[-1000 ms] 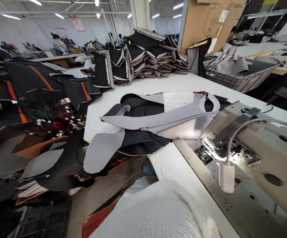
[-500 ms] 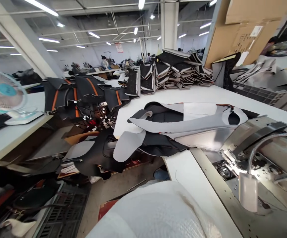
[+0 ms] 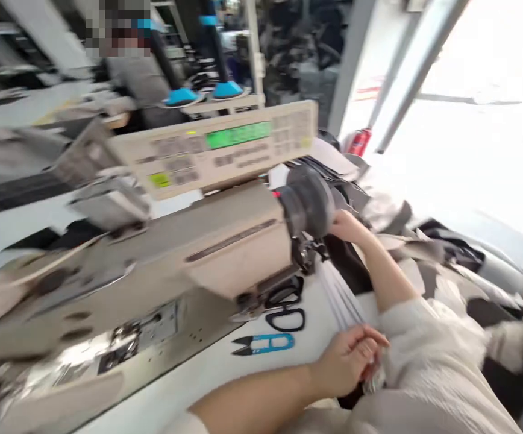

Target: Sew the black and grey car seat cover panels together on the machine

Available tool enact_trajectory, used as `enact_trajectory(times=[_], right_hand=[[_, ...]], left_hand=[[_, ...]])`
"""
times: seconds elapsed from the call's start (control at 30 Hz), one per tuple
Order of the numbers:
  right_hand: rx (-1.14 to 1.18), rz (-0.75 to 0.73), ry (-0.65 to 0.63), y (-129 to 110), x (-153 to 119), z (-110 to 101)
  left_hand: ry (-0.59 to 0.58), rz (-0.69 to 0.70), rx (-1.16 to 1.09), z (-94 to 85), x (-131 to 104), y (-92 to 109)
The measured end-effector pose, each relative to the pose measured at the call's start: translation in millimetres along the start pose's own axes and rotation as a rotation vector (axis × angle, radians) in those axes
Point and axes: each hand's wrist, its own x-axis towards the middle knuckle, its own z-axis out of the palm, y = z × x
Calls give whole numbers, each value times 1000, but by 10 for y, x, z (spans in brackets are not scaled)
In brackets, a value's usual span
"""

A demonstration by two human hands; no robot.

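My left hand [image 3: 352,360] is closed at the table's front edge, on a bundle of thin white strips [image 3: 339,295]. These strips run up from it toward the sewing machine's grey handwheel [image 3: 312,202]. Beyond, my right hand [image 3: 346,226] reaches in beside the handwheel near some dark material; its fingertips are hidden and blurred, so whether it grips anything does not show. Left of my hands, blue thread snips [image 3: 270,343] and black-handled scissors [image 3: 286,304] lie on the white tabletop.
The sewing machine [image 3: 238,241] with its lit control panel [image 3: 225,147] fills the middle. Grey and black cut pieces [image 3: 437,265] are heaped at the right. A red fire extinguisher [image 3: 360,142] stands by the bright doorway. Another person [image 3: 137,78] is at the back left.
My view has swung far to the right, from the worktable, fan and stacked pieces to the machine's handwheel end. Both my hands have come into view.
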Motion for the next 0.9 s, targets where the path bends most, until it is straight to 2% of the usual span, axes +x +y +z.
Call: enact_trajectory(times=[0.07, 0.13, 0.27, 0.4, 0.53, 0.67, 0.8, 0.9], right_hand=[[29, 67, -41, 207, -179, -122], [72, 59, -87, 285, -208, -146], [63, 54, -9, 295, -121, -91], [62, 51, -120, 324, -108, -79], [58, 66, -13, 341, -105, -105], [109, 27, -141, 359, -113, -145], [142, 54, -55, 380, -123, -152], [149, 26, -168, 392, -111, -130]], left_hand=[[22, -11, -43, -26, 122, 1], [35, -18, -86, -25, 147, 10], [53, -9, -120, -15, 123, -6], [44, -2, -97, -11, 134, -9], [38, -13, -60, 0, 138, 23], [36, -6, -53, -3, 133, 29], [33, -19, -57, -16, 129, 6], [36, -17, -68, -15, 125, -1]])
